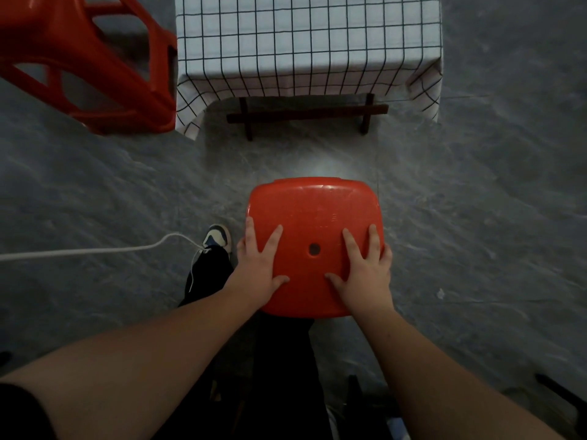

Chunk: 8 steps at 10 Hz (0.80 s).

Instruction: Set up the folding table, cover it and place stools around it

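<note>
1. At lower centre of the frame, your left hand (pixel 259 260) and right hand (pixel 365 268) lie spread flat on the red plastic stool (pixel 314 214), steadying its seat.
2. It stands on the floor (pixel 476 217), near the covered counter (pixel 305 42), probably for seating.
3. At upper left, a second red stool (pixel 79 58) is tilted beside the checked tablecloth (pixel 286 74).

Stool under both hands, table beyond the fingertips

The left hand (pixel 259 260) and right hand (pixel 365 265) lie flat on the stool (pixel 314 214) seat, a hole (pixel 314 249) between their fingers. Beyond the fingertips stands the folding table (pixel 305 114) under its cloth (pixel 305 42). A second stool (pixel 85 61) stands beside the table, far left of the fingers. A shoe (pixel 219 238) is just left of the left fingers.
</note>
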{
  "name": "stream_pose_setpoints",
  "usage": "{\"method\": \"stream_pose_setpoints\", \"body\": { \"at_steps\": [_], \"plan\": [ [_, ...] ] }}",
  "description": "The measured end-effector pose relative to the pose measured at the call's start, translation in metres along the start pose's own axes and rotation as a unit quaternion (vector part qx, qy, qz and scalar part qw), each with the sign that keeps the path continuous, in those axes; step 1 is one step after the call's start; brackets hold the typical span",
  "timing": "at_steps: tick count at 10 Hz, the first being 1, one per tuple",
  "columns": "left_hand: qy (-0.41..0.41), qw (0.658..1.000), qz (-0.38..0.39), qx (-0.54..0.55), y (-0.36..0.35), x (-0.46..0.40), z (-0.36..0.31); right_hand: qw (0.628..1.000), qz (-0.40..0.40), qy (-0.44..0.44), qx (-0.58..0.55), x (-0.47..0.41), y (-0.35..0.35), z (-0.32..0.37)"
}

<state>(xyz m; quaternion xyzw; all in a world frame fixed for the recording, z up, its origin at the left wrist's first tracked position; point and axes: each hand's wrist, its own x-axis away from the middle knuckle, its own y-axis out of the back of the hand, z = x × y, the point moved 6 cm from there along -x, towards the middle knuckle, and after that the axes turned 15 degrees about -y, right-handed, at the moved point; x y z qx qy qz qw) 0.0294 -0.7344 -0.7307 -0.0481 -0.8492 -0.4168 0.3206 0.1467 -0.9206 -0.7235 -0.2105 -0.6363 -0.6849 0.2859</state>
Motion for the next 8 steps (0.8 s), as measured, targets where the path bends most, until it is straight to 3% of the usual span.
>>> {"method": "stream_pose_setpoints", "body": {
  "at_steps": [6, 8],
  "plan": [
    [-0.003, 0.998, 0.054, -0.041, 0.016, 0.002, -0.003, 0.999, 0.045, -0.015, 0.027, 0.002, 0.009, 0.006],
    [-0.047, 0.996, 0.037, -0.068, 0.068, -0.003, -0.008, 0.999, 0.038, -0.003, 0.019, 0.011, 0.049, 0.026]
  ]
}}
